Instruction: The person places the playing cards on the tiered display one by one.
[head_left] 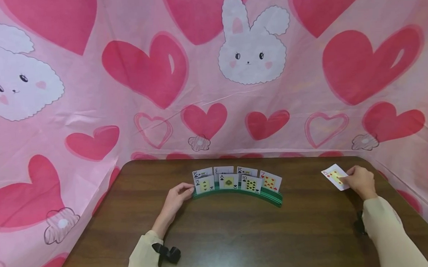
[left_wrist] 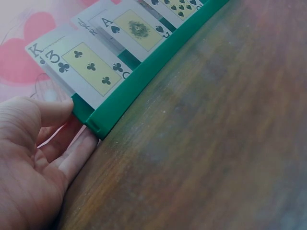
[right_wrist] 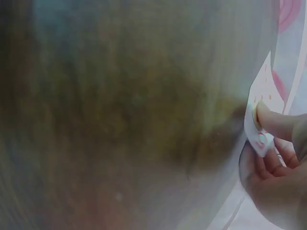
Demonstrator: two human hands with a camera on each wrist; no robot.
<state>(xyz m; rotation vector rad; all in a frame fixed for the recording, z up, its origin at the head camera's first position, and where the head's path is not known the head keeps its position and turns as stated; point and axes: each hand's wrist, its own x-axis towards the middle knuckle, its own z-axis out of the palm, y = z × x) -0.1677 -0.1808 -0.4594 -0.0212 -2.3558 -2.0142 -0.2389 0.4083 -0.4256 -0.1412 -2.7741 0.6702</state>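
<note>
A curved green card holder stands on the table with two rows of playing cards. Its front row shows a three of clubs, an ace of spades and a ten of spades; behind are kings and, at the right, a seven of hearts. With thumb and fingers, my left hand grips the holder's left end, the thumb near its top edge. Off to the right, my right hand pinches a red-suit playing card, face up and tilted, thumb across its face.
The brown wooden table reaches back to a pink cloth printed with hearts and rabbits, which hangs behind it and along both sides. A black wrist camera sits on the left sleeve.
</note>
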